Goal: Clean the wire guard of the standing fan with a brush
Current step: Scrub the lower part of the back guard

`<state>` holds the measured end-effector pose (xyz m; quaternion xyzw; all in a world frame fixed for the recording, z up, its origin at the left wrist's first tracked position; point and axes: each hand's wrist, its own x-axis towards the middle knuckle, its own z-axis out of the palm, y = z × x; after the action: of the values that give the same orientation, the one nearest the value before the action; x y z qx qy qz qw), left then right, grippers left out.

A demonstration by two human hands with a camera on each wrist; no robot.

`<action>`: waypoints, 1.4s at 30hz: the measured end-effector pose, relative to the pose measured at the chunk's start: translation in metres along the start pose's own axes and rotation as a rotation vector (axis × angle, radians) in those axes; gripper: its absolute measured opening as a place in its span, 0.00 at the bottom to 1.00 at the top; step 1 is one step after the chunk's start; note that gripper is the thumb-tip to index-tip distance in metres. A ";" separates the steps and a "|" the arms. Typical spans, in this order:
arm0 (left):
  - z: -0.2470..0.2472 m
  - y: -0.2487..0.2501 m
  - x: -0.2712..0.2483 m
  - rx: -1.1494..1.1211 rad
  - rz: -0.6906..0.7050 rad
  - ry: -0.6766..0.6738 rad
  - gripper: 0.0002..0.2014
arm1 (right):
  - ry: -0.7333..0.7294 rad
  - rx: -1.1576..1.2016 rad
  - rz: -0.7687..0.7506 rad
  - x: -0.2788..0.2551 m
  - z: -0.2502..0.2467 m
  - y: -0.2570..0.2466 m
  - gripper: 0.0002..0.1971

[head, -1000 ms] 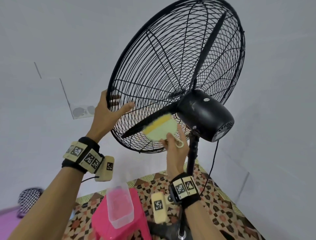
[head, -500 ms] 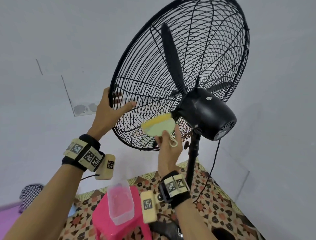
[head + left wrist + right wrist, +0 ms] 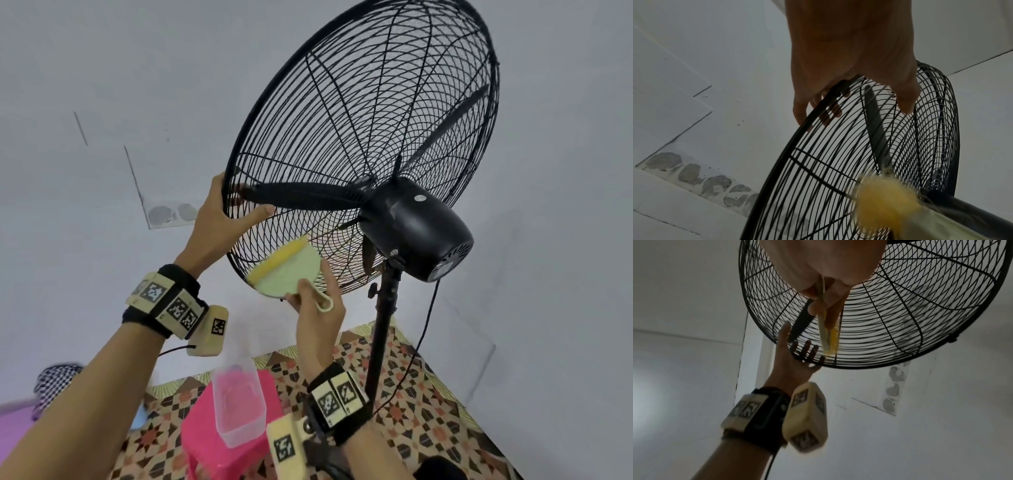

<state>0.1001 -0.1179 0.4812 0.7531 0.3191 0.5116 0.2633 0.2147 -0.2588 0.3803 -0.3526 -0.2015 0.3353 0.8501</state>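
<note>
The standing fan's black wire guard (image 3: pixel 359 137) tilts above me, with its black motor housing (image 3: pixel 414 229) behind. My left hand (image 3: pixel 215 222) grips the guard's lower left rim, thumb on the back side, fingers on the front. My right hand (image 3: pixel 318 311) pinches the handle of a pale green brush (image 3: pixel 287 274) with yellow bristles, which press on the back of the guard near its bottom rim. In the left wrist view my left hand (image 3: pixel 849 56) clasps the rim of the guard (image 3: pixel 818 178), and the brush (image 3: pixel 885 204) is blurred. The right wrist view has the brush (image 3: pixel 828 335) edge-on against the wires.
The fan's black pole (image 3: pixel 383 329) and its cable (image 3: pixel 424 342) run down at right. Below my arms stands a pink plastic stool (image 3: pixel 219 438) carrying a clear container (image 3: pixel 239 404). A patterned floor mat (image 3: pixel 428 411) lies underneath, a checkered cloth (image 3: pixel 54 380) at far left.
The brush has slid down and left along the guard toward the bottom rim. The fan blades have turned inside the guard. My left hand keeps its hold on the rim.
</note>
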 end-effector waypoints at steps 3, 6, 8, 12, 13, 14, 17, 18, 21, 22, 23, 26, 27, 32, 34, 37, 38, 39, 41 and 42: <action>-0.002 -0.002 -0.001 0.013 -0.001 -0.020 0.44 | 0.128 0.093 -0.038 0.013 0.001 -0.006 0.29; -0.002 -0.001 -0.001 0.016 -0.009 -0.016 0.46 | 0.121 0.071 -0.042 0.013 0.007 -0.004 0.30; -0.001 -0.001 -0.001 0.017 -0.015 -0.006 0.47 | 0.032 0.005 -0.033 0.002 0.008 0.004 0.29; -0.003 0.000 -0.001 0.024 -0.016 -0.028 0.48 | 0.013 0.044 -0.027 -0.007 0.003 0.006 0.28; -0.004 0.000 -0.001 0.029 -0.014 -0.043 0.48 | 0.058 0.080 -0.053 -0.005 0.003 0.004 0.27; -0.006 0.001 -0.002 0.032 -0.013 -0.054 0.48 | 0.100 0.111 -0.080 -0.002 0.005 0.003 0.27; -0.007 0.000 -0.003 0.041 -0.003 -0.068 0.48 | 0.126 0.129 -0.112 -0.005 0.015 0.012 0.27; -0.007 0.000 -0.003 0.038 -0.004 -0.069 0.48 | 0.100 0.109 -0.103 -0.010 0.018 0.018 0.27; -0.009 -0.002 -0.002 0.014 -0.003 -0.084 0.45 | 0.017 0.059 -0.035 -0.025 0.016 0.029 0.26; -0.010 -0.003 -0.002 0.012 0.003 -0.096 0.44 | 0.026 0.070 -0.025 -0.026 0.013 0.028 0.26; -0.010 -0.004 -0.002 0.013 0.009 -0.103 0.43 | 0.057 0.097 -0.033 -0.024 0.011 0.026 0.26; -0.006 -0.007 -0.005 0.019 0.012 -0.085 0.41 | 0.177 0.197 -0.072 -0.013 0.014 0.019 0.26; -0.004 -0.009 -0.006 0.024 0.017 -0.071 0.42 | 0.182 0.204 -0.075 -0.014 0.019 0.020 0.26; -0.010 -0.007 -0.003 0.045 0.022 -0.110 0.41 | 0.031 0.106 0.031 -0.040 0.029 0.038 0.24; -0.014 -0.006 -0.003 0.061 0.035 -0.135 0.41 | 0.057 0.147 0.060 -0.040 0.026 0.036 0.23; -0.017 -0.006 -0.001 0.076 0.019 -0.169 0.42 | 0.133 0.228 -0.008 -0.040 0.026 0.033 0.27; -0.020 -0.006 0.000 0.078 0.013 -0.185 0.42 | 0.152 0.227 -0.038 -0.042 0.028 0.035 0.27; -0.023 -0.007 0.001 0.071 0.011 -0.205 0.41 | 0.169 0.213 -0.055 -0.045 0.032 0.038 0.27; -0.029 -0.008 0.001 0.041 0.010 -0.250 0.40 | 0.189 0.166 -0.021 -0.051 0.037 0.046 0.22; -0.033 -0.008 0.001 0.030 0.011 -0.267 0.40 | 0.153 0.117 0.016 -0.053 0.039 0.051 0.17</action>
<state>0.0678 -0.1097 0.4869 0.8202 0.2847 0.4032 0.2891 0.1336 -0.2517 0.3630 -0.3286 -0.1133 0.3253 0.8794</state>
